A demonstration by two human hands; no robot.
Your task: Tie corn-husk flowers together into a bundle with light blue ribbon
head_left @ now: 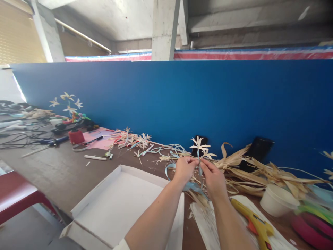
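My left hand (184,169) and my right hand (213,177) meet above the brown table (59,173), both pinching the stem of a small straw flower (200,146) with pale star-shaped petals. A light blue ribbon (189,185) hangs from the stem and loops down under my hands. Dried corn husks (249,170) lie just behind and to the right of my hands.
A white shallow box lid (114,208) lies in front on the left. A yellow glue gun (256,224) and a white cup (275,199) sit on the right. More finished straw flowers (132,139), a red spool (76,136), tools and cables lie further left. A blue partition (208,100) backs the table.
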